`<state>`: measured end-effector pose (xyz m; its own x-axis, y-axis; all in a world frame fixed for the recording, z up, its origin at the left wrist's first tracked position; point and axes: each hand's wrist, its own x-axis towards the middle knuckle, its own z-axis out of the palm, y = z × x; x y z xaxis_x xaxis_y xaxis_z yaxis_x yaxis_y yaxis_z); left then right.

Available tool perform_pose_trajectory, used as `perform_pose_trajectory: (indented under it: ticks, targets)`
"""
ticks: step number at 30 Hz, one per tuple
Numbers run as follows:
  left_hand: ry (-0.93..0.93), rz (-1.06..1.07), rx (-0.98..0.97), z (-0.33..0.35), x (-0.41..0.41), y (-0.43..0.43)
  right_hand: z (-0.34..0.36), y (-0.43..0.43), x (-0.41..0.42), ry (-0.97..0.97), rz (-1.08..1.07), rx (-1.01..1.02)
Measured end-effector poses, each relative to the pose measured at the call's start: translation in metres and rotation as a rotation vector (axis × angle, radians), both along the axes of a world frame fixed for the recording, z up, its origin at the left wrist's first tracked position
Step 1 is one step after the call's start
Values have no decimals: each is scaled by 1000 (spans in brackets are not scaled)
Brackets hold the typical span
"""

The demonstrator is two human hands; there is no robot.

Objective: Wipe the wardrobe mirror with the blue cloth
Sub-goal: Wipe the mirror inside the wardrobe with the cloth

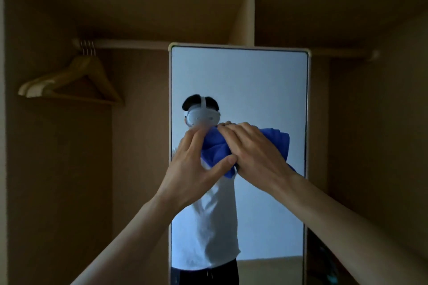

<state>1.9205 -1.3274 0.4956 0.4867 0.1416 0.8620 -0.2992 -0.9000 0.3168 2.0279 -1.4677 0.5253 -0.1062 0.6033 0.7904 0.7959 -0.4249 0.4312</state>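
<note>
At the far left of the wardrobe [46, 180], a small bunch of wooden hangers [69, 83] hangs on the rail [129, 44]. The hooks suggest three or four, but they overlap too closely for a sure count. Right of them stands the one mirror [238, 81], tall and narrow in a pale frame, reflecting the person. In front of its glass, at about mid-height, are the person's two hands and the one blue cloth [215, 148], bunched between them. The left hand [192, 164] comes first: its fingers [193, 137] are spread wide and nearly straight along the cloth's left edge, the thumb laid across the lower fold, steadying it and not clasping it. Next is the right hand [254, 148], lying over the middle of the cloth with its fingers [228, 131] bent over the top of the bundle, so this hand seems to be the one that holds it. A loose flap sticks out past the wrist towards the mirror's right edge. The cloth looks soft, light and limp; it will fold and slip on smooth glass unless gathered into a pad, so the best hold is probably across the bunched middle under a flat palm, loose ends tucked in. The glass is stiff but fragile and calls for even, moderate pressure. Behind the mirror's top, one upright divider [250, 16] splits the wardrobe, and a second rail [361, 53] runs off to the right.
</note>
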Motion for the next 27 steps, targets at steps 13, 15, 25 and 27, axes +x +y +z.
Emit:
perform_pose_trajectory:
  ticks: [13,15,25,27]
  targets:
    - [-126,321,355,144,33,0,136,8,23,-444,-16,162]
    - [-161,333,365,161,36,2,151,8,27,-458,-17,185]
    - [95,420,390,217,44,37,184,8,42,-399,-47,162]
    - [104,413,399,219,47,39,186,10,43,-387,-38,163]
